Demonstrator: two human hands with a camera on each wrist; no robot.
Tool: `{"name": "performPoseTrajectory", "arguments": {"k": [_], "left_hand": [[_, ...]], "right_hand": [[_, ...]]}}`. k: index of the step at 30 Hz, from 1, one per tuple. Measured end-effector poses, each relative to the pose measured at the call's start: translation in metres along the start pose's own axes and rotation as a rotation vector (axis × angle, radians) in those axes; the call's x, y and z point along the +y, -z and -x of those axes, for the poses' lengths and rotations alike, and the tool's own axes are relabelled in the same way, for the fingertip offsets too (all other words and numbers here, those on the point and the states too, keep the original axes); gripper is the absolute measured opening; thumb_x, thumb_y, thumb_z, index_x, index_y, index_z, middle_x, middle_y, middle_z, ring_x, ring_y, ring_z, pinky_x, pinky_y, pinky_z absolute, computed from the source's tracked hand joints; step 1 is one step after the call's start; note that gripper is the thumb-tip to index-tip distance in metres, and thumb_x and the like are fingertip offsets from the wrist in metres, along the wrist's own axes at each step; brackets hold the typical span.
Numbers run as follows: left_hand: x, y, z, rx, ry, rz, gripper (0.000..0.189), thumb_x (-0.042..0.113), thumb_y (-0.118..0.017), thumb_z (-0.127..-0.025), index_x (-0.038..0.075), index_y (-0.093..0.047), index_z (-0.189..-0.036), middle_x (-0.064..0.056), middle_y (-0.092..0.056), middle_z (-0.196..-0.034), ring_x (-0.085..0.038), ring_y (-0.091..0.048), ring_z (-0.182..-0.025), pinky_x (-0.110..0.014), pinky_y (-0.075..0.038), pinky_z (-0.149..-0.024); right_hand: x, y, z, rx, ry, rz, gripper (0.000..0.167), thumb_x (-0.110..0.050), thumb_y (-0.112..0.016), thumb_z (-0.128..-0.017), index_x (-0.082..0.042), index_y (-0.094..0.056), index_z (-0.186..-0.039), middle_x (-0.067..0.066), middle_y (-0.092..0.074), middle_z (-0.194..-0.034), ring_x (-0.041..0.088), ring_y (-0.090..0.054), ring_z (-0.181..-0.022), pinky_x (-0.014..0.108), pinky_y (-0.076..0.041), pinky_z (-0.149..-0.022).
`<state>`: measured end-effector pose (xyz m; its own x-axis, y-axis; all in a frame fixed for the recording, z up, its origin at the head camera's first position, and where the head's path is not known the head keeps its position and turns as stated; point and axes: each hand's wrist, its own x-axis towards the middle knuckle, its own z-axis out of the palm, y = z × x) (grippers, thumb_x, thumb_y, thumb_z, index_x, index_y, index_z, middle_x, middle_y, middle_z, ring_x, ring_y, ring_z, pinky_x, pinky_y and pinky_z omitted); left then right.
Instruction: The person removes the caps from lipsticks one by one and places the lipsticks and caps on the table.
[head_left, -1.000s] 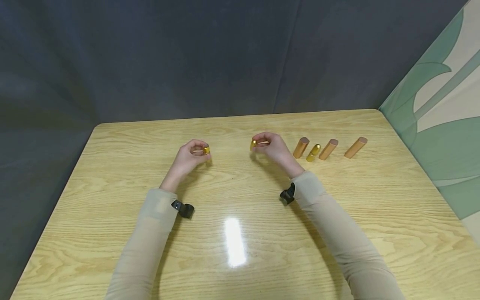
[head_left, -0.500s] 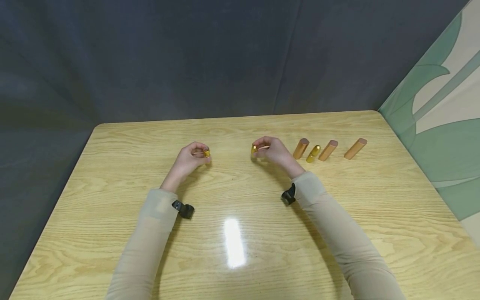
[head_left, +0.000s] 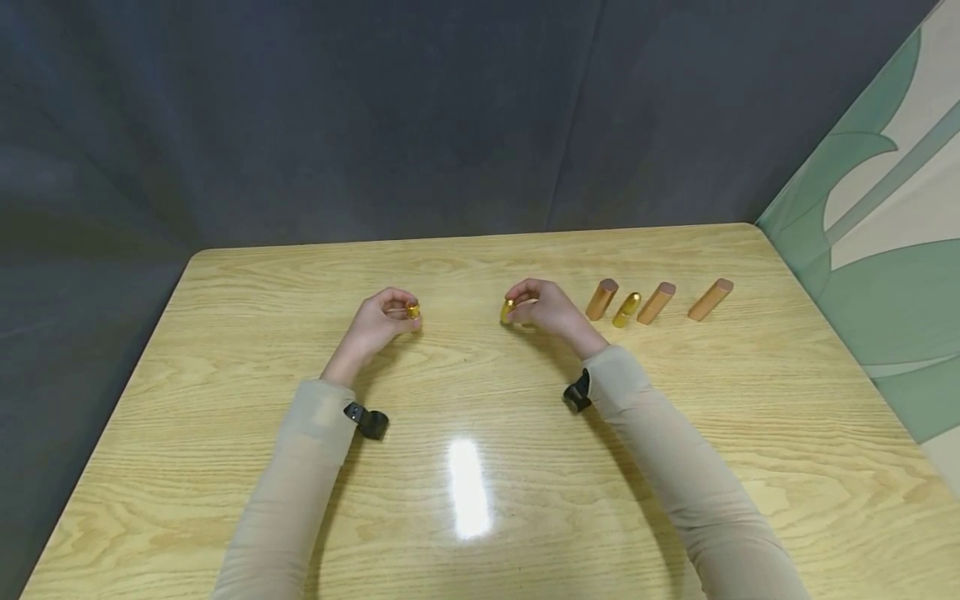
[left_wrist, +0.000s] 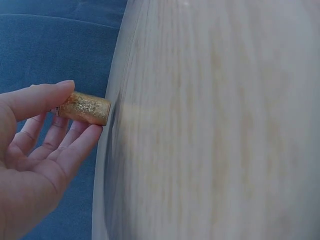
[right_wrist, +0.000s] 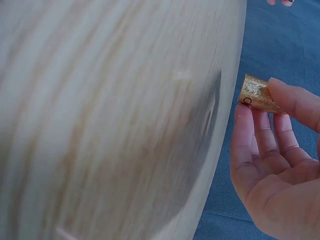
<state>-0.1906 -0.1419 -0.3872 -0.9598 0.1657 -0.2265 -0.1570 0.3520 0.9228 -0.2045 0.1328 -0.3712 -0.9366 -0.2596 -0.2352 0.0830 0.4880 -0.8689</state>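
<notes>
My left hand (head_left: 381,320) pinches a short gold lipstick tube (head_left: 413,310) between thumb and fingers, just over the table on the left. In the left wrist view that tube (left_wrist: 86,108) has a glittery, worn-looking side, and its flat end points to the tabletop. Opposite it, my right hand (head_left: 545,307) pinches another gold lipstick tube (head_left: 507,311) with a rounded top, held close over the table. Dark lettering shows near the flat end of this tube (right_wrist: 257,95) in the right wrist view. The fingers partly cover both tubes.
Right of my right hand stand a copper-coloured tube (head_left: 602,300), a gold bullet-shaped tube (head_left: 627,310), and two more copper-coloured tubes, the nearer tube (head_left: 657,303) and the farther tube (head_left: 711,300). The wood-grain table (head_left: 465,400) ends at a dark curtain (head_left: 375,125).
Both hands have come down a little toward the table with their gold tubes, the right one farther. The row of standing tubes keeps its arrangement.
</notes>
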Motion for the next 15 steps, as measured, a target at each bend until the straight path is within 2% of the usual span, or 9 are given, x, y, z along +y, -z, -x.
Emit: {"name": "performPoseTrajectory", "arguments": {"k": [5, 12, 15], "left_hand": [[-0.0002, 0.0001, 0.0002, -0.008, 0.002, 0.0, 0.04, 0.0, -0.064, -0.088, -0.003, -0.05, -0.126, -0.02, -0.052, -0.131, -0.032, -0.053, -0.123, -0.032, -0.049, -0.098], [-0.0005, 0.0007, 0.0009, -0.018, 0.007, -0.008, 0.041, 0.0, -0.064, -0.088, -0.003, -0.049, -0.127, -0.021, -0.051, -0.133, -0.033, -0.052, -0.124, -0.039, -0.047, -0.102], [-0.0014, 0.0011, 0.0002, -0.017, 0.008, -0.01, 0.041, 0.0, -0.064, -0.088, -0.003, -0.049, -0.126, -0.02, -0.051, -0.133, -0.033, -0.052, -0.124, -0.037, -0.048, -0.101]], "right_hand": [[0.0027, -0.0011, -0.0025, -0.011, 0.0, 0.004, 0.027, 0.001, -0.065, -0.084, 0.003, -0.057, -0.11, 0.006, -0.054, -0.095, 0.014, -0.049, -0.085, 0.018, -0.041, -0.068], [0.0054, -0.0035, -0.0045, -0.018, -0.006, 0.009, 0.028, 0.002, -0.067, -0.083, 0.003, -0.058, -0.109, 0.006, -0.056, -0.095, 0.013, -0.051, -0.086, 0.017, -0.042, -0.067], [0.0054, -0.0047, -0.0053, -0.021, -0.003, 0.01, 0.028, 0.002, -0.067, -0.083, 0.004, -0.059, -0.109, 0.008, -0.057, -0.096, 0.013, -0.051, -0.086, 0.016, -0.042, -0.066]]}}
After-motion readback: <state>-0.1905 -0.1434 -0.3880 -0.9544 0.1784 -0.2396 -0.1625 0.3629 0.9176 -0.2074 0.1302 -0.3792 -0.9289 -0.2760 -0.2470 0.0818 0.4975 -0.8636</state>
